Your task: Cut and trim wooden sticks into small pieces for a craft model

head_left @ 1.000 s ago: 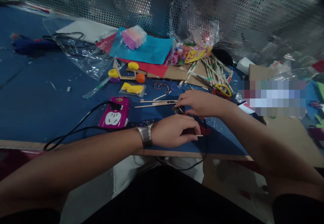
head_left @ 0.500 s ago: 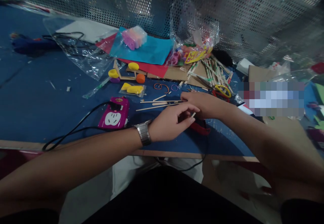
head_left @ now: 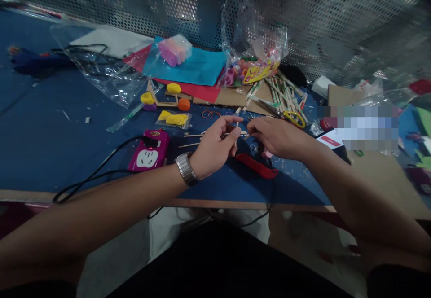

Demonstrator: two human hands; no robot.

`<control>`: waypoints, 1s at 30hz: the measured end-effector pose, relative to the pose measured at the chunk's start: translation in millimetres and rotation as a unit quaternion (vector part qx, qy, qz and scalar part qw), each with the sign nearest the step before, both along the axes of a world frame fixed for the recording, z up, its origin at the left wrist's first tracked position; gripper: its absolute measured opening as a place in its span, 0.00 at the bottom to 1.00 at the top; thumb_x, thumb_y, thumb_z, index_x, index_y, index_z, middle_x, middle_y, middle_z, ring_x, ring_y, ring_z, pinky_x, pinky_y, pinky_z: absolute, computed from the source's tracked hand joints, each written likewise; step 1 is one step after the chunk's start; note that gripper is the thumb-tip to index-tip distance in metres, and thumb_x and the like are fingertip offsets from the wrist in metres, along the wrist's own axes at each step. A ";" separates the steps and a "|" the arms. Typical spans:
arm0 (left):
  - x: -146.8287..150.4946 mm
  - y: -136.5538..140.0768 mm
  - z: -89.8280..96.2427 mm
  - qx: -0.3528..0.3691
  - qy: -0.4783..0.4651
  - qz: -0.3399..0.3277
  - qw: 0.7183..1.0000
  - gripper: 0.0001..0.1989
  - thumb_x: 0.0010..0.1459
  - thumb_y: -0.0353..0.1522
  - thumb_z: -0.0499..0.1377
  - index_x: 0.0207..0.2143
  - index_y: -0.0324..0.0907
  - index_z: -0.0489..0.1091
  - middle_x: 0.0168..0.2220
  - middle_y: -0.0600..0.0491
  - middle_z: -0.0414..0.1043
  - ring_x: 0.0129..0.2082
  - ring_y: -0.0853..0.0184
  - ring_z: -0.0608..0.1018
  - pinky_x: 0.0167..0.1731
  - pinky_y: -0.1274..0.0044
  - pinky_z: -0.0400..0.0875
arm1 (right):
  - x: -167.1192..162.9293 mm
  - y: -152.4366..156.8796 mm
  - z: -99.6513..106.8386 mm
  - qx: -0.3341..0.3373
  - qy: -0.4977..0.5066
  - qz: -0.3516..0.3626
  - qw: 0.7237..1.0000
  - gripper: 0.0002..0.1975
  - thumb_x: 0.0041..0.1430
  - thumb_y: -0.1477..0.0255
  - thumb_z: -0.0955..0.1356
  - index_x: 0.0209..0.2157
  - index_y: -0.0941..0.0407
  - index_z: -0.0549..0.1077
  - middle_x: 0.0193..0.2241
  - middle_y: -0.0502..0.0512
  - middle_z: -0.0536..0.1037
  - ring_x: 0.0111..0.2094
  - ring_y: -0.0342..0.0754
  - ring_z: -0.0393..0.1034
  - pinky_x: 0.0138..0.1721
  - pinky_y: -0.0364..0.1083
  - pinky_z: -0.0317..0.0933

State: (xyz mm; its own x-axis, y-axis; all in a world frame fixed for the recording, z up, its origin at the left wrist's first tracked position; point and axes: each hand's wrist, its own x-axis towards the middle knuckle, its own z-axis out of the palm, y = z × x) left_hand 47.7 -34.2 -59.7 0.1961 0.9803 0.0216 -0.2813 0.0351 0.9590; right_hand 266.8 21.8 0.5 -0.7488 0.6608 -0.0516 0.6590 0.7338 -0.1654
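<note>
My left hand (head_left: 215, 146), with a metal-band watch (head_left: 186, 168) at the wrist, pinches a short thin wooden stick (head_left: 237, 129) between thumb and fingers. Close by on the right, my right hand (head_left: 278, 136) has its fingers drawn together; whatever they hold is hidden. Several long wooden sticks (head_left: 189, 145) lie on the blue tabletop, partly behind my left hand. Below both hands rests a red tool (head_left: 257, 167) that I cannot identify, near a black cable.
A magenta power strip (head_left: 148, 152) with a plugged-in cord sits left. Further back are a stick frame with yellow and orange discs (head_left: 183, 104), a yellow clay packet (head_left: 173, 119), blue sheet (head_left: 202, 67), yellow-handled scissors (head_left: 294, 119), paper sticks (head_left: 283, 94) and cardboard (head_left: 373, 186).
My hands have drawn apart. The left moved left and up, bringing the short stick upright; the right moved slightly right. More of the red tool shows now.
</note>
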 end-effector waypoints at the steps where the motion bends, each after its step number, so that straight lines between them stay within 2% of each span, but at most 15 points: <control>1: 0.5 0.1 0.3 -0.005 -0.004 0.002 1.000 0.11 0.74 0.27 0.58 0.56 0.41 0.70 0.35 0.60 0.68 0.20 0.79 0.72 0.23 0.81 0.69 | 0.6 -2.9 3.2 -0.008 0.015 -0.013 1.000 0.09 0.69 0.75 0.64 0.45 0.51 0.74 0.38 0.55 0.81 0.40 0.54 0.76 0.42 0.50 0.65; 7: 1.2 0.6 -1.8 -0.026 -0.023 0.008 0.999 0.12 0.73 0.29 0.61 0.57 0.43 0.70 0.33 0.60 0.69 0.22 0.77 0.74 0.24 0.81 0.70 | 3.7 -18.5 17.8 -0.024 0.148 0.013 0.989 0.14 0.77 0.66 0.65 0.54 0.47 0.81 0.48 0.53 0.88 0.50 0.54 0.83 0.53 0.53 0.72; 10: 0.4 0.6 -2.8 -0.037 -0.030 -0.009 0.999 0.09 0.73 0.32 0.63 0.53 0.41 0.72 0.28 0.61 0.69 0.23 0.76 0.73 0.26 0.82 0.70 | 2.8 -22.5 14.5 0.012 0.201 0.034 0.979 0.15 0.77 0.67 0.65 0.49 0.45 0.85 0.52 0.54 0.87 0.56 0.55 0.81 0.59 0.57 0.72; 12: 0.0 0.2 -2.8 -0.041 -0.037 -0.017 0.998 0.08 0.73 0.34 0.63 0.50 0.40 0.73 0.26 0.61 0.69 0.23 0.75 0.73 0.26 0.82 0.70 | 1.5 -24.1 8.0 0.057 0.225 0.028 0.972 0.14 0.76 0.67 0.67 0.46 0.44 0.87 0.55 0.57 0.85 0.57 0.57 0.80 0.58 0.59 0.73; 15: 0.2 -1.2 -2.1 -0.041 -0.049 -0.030 0.998 0.11 0.71 0.38 0.67 0.47 0.40 0.74 0.27 0.60 0.71 0.24 0.75 0.74 0.27 0.82 0.70 | -0.2 -24.9 -4.2 0.092 0.245 0.025 0.965 0.14 0.74 0.70 0.68 0.46 0.42 0.88 0.49 0.57 0.84 0.52 0.54 0.81 0.51 0.55 0.77; 19: 0.8 -3.4 -1.3 -0.046 -0.063 -0.053 0.996 0.18 0.65 0.44 0.72 0.43 0.40 0.74 0.28 0.59 0.74 0.26 0.75 0.76 0.30 0.81 0.73 | -0.7 -22.9 -18.1 0.120 0.309 0.086 0.940 0.15 0.71 0.77 0.70 0.46 0.45 0.87 0.47 0.54 0.85 0.50 0.51 0.83 0.51 0.52 0.80; 23: 1.0 -5.0 -0.3 -0.056 -0.068 -0.081 0.993 0.20 0.62 0.45 0.74 0.41 0.39 0.73 0.29 0.57 0.76 0.26 0.74 0.78 0.31 0.80 0.76 | -1.3 -23.6 -24.0 0.119 0.346 0.096 0.926 0.12 0.69 0.81 0.71 0.43 0.50 0.84 0.47 0.55 0.85 0.53 0.52 0.84 0.56 0.53 0.81; 30: 1.8 -5.5 0.8 -0.064 -0.067 -0.099 0.991 0.18 0.61 0.40 0.75 0.41 0.39 0.72 0.30 0.58 0.77 0.26 0.74 0.80 0.31 0.79 0.78 | -5.0 -32.5 -26.4 0.113 0.362 0.062 0.923 0.09 0.65 0.81 0.74 0.35 0.51 0.81 0.48 0.56 0.82 0.51 0.53 0.85 0.51 0.51 0.82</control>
State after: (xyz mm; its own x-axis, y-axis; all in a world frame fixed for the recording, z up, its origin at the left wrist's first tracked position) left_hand 49.5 -39.7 -58.9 0.3881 0.9195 -0.0619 -0.3814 0.2214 0.8975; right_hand 261.8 -10.7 -25.9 -0.6042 0.5001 0.6204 0.3441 0.8660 -0.3628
